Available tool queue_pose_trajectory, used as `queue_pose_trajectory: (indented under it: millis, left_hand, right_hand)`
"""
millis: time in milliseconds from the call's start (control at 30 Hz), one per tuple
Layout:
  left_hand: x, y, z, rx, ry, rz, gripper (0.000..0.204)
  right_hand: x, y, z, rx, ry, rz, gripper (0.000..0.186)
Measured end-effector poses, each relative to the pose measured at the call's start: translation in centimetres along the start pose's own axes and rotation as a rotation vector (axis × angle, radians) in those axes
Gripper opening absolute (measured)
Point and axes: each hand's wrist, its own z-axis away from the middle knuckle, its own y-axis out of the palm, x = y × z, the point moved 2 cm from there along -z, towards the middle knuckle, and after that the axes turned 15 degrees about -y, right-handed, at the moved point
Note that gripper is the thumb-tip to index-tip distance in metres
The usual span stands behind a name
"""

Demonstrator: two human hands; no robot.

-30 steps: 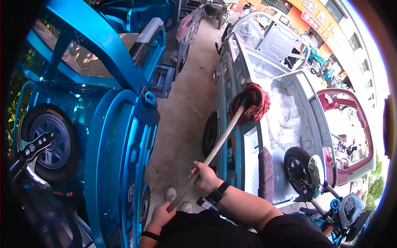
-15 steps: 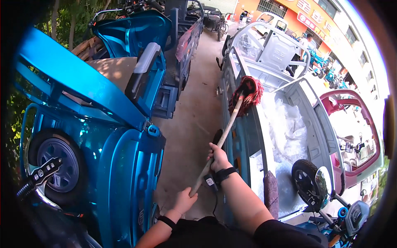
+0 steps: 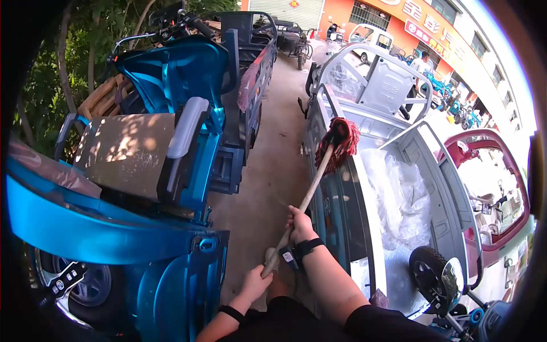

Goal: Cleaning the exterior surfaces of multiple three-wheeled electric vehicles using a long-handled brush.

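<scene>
Two closed grips, left hand (image 3: 254,283) low and right hand (image 3: 302,227) farther up, hold the mop (image 3: 315,182), spaced probably for leverage, its red head (image 3: 344,139) at the grey cargo bed's side wall (image 3: 371,233).

Bright daylight; glare upper right; straight edges bowed; corners black.

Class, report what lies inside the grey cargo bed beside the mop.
Crumpled clear plastic lies inside the cargo bed. Its folds hide what is beneath, and the mop head covers part of the left side wall.
</scene>
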Motion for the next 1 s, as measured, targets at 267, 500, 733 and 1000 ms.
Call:
queue_pose_trajectory:
  millis: [267,500,733,1000]
  left_hand:
    - [-9.4,-1.5,-11.2,-0.002,-0.059,0.013,0.023]
    - [-15.7,-2.6,-21.9,-0.105,-0.02,-0.095,0.024]
    - [-20.2,-1.7,-32.2,-0.027,-0.014,0.009,0.026]
    - [-23.3,-1.1,-41.1,-0.065,0.002,0.006,0.028]
  right_hand:
    - [6.1,6.3,-12.3,-0.004,0.052,0.005,0.018]
    - [11.5,11.7,-22.7,0.06,0.072,-0.013,0.016]
    - [15.5,15.4,-32.8,0.054,0.116,0.01,0.019]
    - [16.0,18.5,-42.2,0.084,0.035,0.071,0.017]
